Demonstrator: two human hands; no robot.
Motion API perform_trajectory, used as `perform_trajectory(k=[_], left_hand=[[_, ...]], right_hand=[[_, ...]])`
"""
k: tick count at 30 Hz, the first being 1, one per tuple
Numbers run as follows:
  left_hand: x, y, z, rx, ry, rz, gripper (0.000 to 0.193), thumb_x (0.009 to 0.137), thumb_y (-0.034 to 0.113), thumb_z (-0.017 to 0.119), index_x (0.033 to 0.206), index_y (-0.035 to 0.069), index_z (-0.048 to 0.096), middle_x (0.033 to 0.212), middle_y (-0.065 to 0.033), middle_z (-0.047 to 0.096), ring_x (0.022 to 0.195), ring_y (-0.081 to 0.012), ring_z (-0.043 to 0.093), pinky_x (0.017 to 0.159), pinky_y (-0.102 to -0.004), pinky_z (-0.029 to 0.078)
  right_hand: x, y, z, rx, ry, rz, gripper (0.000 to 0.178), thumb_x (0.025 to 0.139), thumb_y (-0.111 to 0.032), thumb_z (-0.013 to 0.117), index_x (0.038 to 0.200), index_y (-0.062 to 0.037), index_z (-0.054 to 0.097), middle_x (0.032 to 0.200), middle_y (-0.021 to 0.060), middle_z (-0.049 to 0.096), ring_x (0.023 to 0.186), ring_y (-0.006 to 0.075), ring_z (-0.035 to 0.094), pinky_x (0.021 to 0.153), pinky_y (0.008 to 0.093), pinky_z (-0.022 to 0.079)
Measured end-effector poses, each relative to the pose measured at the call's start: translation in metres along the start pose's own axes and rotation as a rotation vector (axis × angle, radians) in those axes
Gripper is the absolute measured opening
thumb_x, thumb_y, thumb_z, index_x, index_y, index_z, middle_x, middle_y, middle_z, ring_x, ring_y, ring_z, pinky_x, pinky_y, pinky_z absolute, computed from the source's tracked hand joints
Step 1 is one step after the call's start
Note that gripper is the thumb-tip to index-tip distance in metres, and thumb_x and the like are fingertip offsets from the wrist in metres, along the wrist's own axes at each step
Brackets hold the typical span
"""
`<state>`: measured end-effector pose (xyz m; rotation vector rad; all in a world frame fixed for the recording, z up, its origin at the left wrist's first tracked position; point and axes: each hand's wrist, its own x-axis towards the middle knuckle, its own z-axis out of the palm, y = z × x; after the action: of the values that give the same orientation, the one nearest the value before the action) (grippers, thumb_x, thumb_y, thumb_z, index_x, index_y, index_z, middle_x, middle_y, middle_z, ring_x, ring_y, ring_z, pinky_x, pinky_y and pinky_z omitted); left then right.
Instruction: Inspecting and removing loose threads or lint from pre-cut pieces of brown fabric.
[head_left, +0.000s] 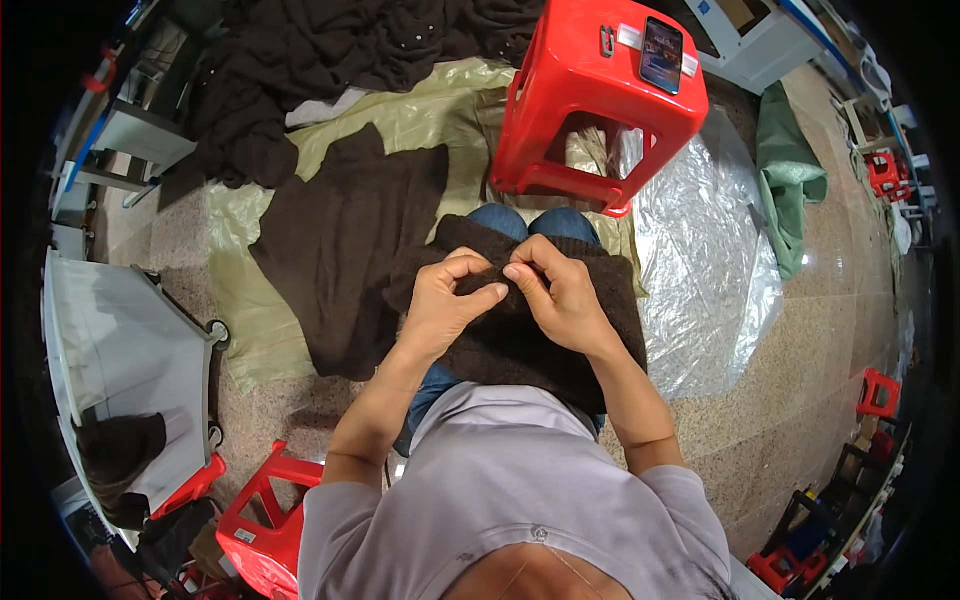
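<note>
A dark brown knitted garment (510, 350) lies bunched across my lap, over blue jeans. My left hand (448, 300) is closed on its fabric, with the thumb pointing toward my other hand. Close beside it, my right hand (562, 300) pinches the same knit between thumb and forefinger. The fingertips of both hands nearly meet over the cloth. Whether a small tool or thread is between them is too fine to make out. Another dark brown knitted piece (350, 250) is spread flat on the floor, left of my knees.
Ahead stands a red plastic stool (600, 95) bearing a phone (661, 55) and a small metal clip-like item (607, 41). A dark garment heap (330, 50) lies on yellowish plastic sheeting (245, 330). Clear sheeting (700, 250) is at right, a wheeled white bin (130, 350) at left.
</note>
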<state>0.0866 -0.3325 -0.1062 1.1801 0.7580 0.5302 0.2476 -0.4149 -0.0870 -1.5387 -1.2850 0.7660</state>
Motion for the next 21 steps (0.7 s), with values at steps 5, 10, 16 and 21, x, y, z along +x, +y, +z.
perform_trajectory(k=[5,10,16,21], left_hand=[[-0.001,-0.006,-0.002,-0.303,-0.083,-0.113,0.018,0.085,-0.003,0.071,0.103,-0.001,0.067,0.094,-0.0013,0.066,0.084,-0.0047,0.061,0.072,-0.0182,0.05],[-0.003,-0.007,-0.003,-0.356,-0.093,-0.153,0.019,0.084,-0.003,0.071,0.103,-0.001,0.067,0.093,-0.0013,0.066,0.081,-0.0051,0.062,0.072,-0.0177,0.05],[0.001,-0.016,0.005,-0.103,0.111,0.06,0.014,0.084,-0.005,0.069,0.098,-0.002,0.068,0.086,0.0001,0.067,0.077,-0.0031,0.059,0.068,-0.017,0.047],[0.006,-0.002,0.027,-0.256,0.213,0.231,0.015,0.084,-0.009,0.064,0.097,-0.004,0.067,0.087,-0.0021,0.068,0.077,-0.003,0.059,0.067,-0.0169,0.045]], right_hand=[[0.0,0.003,0.001,0.001,0.002,0.031,0.01,0.095,-0.008,0.059,0.092,0.0006,0.056,0.072,0.0064,0.052,0.063,0.0097,0.047,0.059,0.0253,0.041],[-0.001,0.006,0.003,0.023,0.025,-0.021,0.008,0.095,-0.007,0.059,0.092,0.0006,0.056,0.069,0.0067,0.052,0.061,0.0106,0.047,0.058,0.0254,0.041],[-0.004,0.006,0.012,-0.091,0.031,-0.106,0.005,0.092,-0.003,0.062,0.092,-0.0006,0.057,0.068,0.0085,0.052,0.055,0.0156,0.049,0.052,0.0276,0.04],[-0.003,-0.009,0.005,-0.04,0.017,-0.058,0.014,0.088,-0.005,0.069,0.096,-0.0014,0.058,0.079,0.0089,0.057,0.064,0.0221,0.057,0.058,0.0288,0.045]])
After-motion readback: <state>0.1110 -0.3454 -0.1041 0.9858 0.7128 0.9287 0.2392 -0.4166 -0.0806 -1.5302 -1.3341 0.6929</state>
